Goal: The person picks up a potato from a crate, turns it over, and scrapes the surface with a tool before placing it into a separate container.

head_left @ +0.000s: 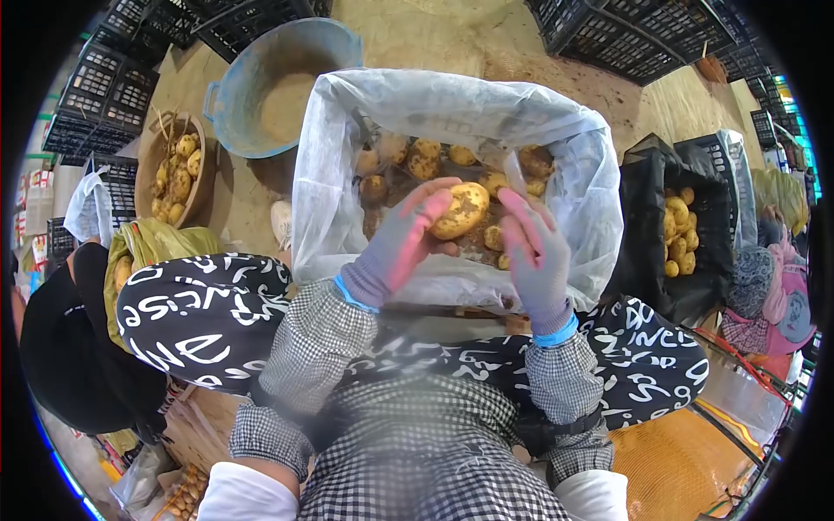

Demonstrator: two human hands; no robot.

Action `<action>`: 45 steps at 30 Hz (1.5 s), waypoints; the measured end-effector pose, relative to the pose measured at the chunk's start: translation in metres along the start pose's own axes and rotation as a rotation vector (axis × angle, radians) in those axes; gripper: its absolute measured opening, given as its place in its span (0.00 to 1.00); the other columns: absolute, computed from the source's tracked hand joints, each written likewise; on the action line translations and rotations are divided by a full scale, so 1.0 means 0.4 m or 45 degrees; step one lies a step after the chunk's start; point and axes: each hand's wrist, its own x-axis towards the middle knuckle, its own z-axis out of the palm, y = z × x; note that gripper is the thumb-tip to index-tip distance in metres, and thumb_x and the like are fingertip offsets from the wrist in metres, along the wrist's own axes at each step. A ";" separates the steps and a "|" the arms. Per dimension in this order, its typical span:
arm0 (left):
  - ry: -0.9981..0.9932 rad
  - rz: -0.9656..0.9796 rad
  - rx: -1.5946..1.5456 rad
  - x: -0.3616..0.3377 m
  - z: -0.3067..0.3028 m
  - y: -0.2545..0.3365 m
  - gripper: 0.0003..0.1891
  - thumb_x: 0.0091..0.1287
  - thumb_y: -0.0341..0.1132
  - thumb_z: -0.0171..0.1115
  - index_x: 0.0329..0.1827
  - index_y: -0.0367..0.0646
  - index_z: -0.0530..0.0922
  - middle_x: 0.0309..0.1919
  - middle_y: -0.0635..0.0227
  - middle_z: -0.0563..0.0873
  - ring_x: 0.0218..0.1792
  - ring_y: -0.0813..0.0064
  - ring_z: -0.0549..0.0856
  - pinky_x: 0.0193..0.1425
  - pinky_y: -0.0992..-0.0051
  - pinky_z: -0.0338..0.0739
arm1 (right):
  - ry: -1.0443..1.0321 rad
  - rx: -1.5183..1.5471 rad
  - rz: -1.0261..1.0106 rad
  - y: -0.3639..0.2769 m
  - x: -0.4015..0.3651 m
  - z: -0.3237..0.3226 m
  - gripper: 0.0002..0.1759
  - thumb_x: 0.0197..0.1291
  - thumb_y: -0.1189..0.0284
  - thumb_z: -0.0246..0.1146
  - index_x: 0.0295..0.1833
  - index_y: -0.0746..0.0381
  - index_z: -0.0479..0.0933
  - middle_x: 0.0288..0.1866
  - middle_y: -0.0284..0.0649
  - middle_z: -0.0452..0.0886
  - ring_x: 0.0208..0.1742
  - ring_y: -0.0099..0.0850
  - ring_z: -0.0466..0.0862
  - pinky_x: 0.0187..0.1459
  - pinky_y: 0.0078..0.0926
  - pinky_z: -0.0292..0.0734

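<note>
Over the lined crate (469, 97), the left hand (402, 236) grips a potato (462, 211) on its eight-o'clock side, whose dirty skin could slip free, as the right hand (539, 252), half-open, seemingly empty, stands apart at four o'clock.

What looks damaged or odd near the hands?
The potato in the left hand: brown patches mark its yellow skin, though I can't tell dirt from damage. Several potatoes inside the white liner look similarly blotched. Nothing else stands out.
</note>
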 end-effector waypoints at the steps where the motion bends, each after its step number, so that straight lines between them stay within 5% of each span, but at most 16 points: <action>1: 0.003 0.058 -0.007 0.007 -0.006 -0.007 0.26 0.78 0.53 0.48 0.70 0.44 0.67 0.57 0.67 0.78 0.51 0.77 0.81 0.43 0.77 0.81 | 0.022 0.085 0.014 0.005 -0.001 0.002 0.26 0.66 0.79 0.57 0.71 0.65 0.68 0.43 0.37 0.78 0.38 0.23 0.78 0.43 0.19 0.75; 6: -0.022 0.083 -0.019 0.011 0.000 -0.025 0.26 0.79 0.52 0.46 0.72 0.46 0.65 0.56 0.68 0.78 0.52 0.79 0.80 0.44 0.79 0.79 | -0.012 0.315 0.208 -0.029 -0.008 0.022 0.24 0.70 0.80 0.52 0.70 0.66 0.70 0.34 0.32 0.76 0.33 0.18 0.73 0.38 0.16 0.72; 9: 0.028 0.065 0.111 0.011 0.001 -0.037 0.24 0.80 0.48 0.43 0.73 0.46 0.63 0.59 0.70 0.76 0.55 0.78 0.78 0.49 0.75 0.77 | -0.072 0.230 0.073 -0.037 -0.020 0.048 0.25 0.69 0.81 0.52 0.71 0.64 0.70 0.36 0.31 0.77 0.32 0.16 0.71 0.35 0.15 0.70; 13: 0.099 0.029 0.179 0.022 0.003 -0.050 0.24 0.80 0.47 0.42 0.74 0.45 0.62 0.60 0.70 0.76 0.56 0.77 0.77 0.52 0.73 0.74 | -0.067 0.312 0.246 -0.046 -0.016 0.037 0.25 0.68 0.82 0.53 0.71 0.63 0.70 0.43 0.33 0.81 0.31 0.15 0.71 0.36 0.13 0.70; 16: 0.104 0.040 0.055 0.024 0.021 -0.047 0.25 0.80 0.47 0.42 0.74 0.44 0.62 0.60 0.69 0.76 0.56 0.77 0.78 0.53 0.73 0.74 | -0.002 0.230 0.057 -0.010 -0.023 0.062 0.25 0.70 0.81 0.53 0.71 0.63 0.70 0.45 0.31 0.81 0.31 0.14 0.71 0.35 0.11 0.69; 22: 0.154 0.025 -0.037 0.024 0.010 -0.059 0.25 0.80 0.48 0.43 0.72 0.42 0.65 0.56 0.67 0.79 0.54 0.75 0.78 0.52 0.70 0.75 | -0.033 0.422 0.232 -0.021 -0.031 0.078 0.24 0.70 0.80 0.54 0.71 0.61 0.71 0.45 0.32 0.83 0.29 0.14 0.72 0.32 0.12 0.69; 25: 0.073 0.045 -0.264 0.034 0.013 -0.063 0.24 0.79 0.50 0.43 0.69 0.45 0.67 0.55 0.66 0.78 0.51 0.76 0.80 0.48 0.74 0.79 | -0.142 0.310 0.200 -0.043 -0.046 0.075 0.25 0.69 0.81 0.54 0.71 0.61 0.70 0.39 0.30 0.81 0.28 0.15 0.72 0.32 0.12 0.69; 28: -0.014 -0.275 -0.689 0.037 -0.017 -0.066 0.23 0.78 0.52 0.44 0.65 0.44 0.69 0.52 0.65 0.78 0.45 0.75 0.81 0.39 0.76 0.77 | -0.099 0.340 0.082 -0.038 -0.039 0.074 0.26 0.69 0.81 0.53 0.73 0.65 0.67 0.31 0.26 0.73 0.27 0.14 0.69 0.30 0.11 0.66; 34: -0.179 -0.430 -0.805 0.038 0.000 -0.039 0.24 0.76 0.58 0.46 0.59 0.48 0.72 0.46 0.67 0.78 0.34 0.75 0.77 0.25 0.82 0.68 | 0.012 0.720 0.444 -0.035 -0.007 0.039 0.24 0.71 0.81 0.51 0.72 0.67 0.68 0.34 0.27 0.75 0.27 0.13 0.68 0.29 0.11 0.65; 36: -0.106 -0.487 -0.798 0.037 -0.005 -0.042 0.24 0.75 0.59 0.48 0.58 0.49 0.71 0.45 0.68 0.78 0.31 0.76 0.75 0.23 0.84 0.65 | -0.028 0.543 0.126 -0.022 -0.027 0.075 0.23 0.71 0.81 0.52 0.70 0.68 0.69 0.38 0.27 0.77 0.28 0.13 0.67 0.30 0.12 0.66; 39: -0.114 -0.539 -0.766 0.037 -0.009 -0.045 0.25 0.73 0.61 0.50 0.57 0.51 0.71 0.45 0.69 0.77 0.28 0.77 0.73 0.20 0.85 0.62 | -0.001 0.501 0.030 -0.017 -0.041 0.086 0.22 0.71 0.81 0.52 0.69 0.69 0.70 0.49 0.31 0.80 0.35 0.15 0.73 0.36 0.12 0.70; 43: 0.125 -0.564 -0.712 0.031 0.035 -0.031 0.25 0.68 0.63 0.56 0.49 0.50 0.78 0.36 0.63 0.82 0.21 0.82 0.70 0.15 0.88 0.60 | -0.001 0.548 0.354 -0.027 -0.012 0.053 0.25 0.66 0.84 0.54 0.69 0.64 0.72 0.60 0.42 0.82 0.56 0.25 0.80 0.58 0.20 0.73; 45: -0.004 -0.639 -0.922 0.040 -0.001 -0.049 0.26 0.71 0.63 0.52 0.55 0.49 0.74 0.40 0.67 0.79 0.24 0.81 0.71 0.16 0.87 0.60 | 0.048 0.508 0.154 -0.021 -0.015 0.061 0.28 0.63 0.87 0.54 0.69 0.61 0.73 0.58 0.44 0.84 0.61 0.27 0.81 0.62 0.23 0.73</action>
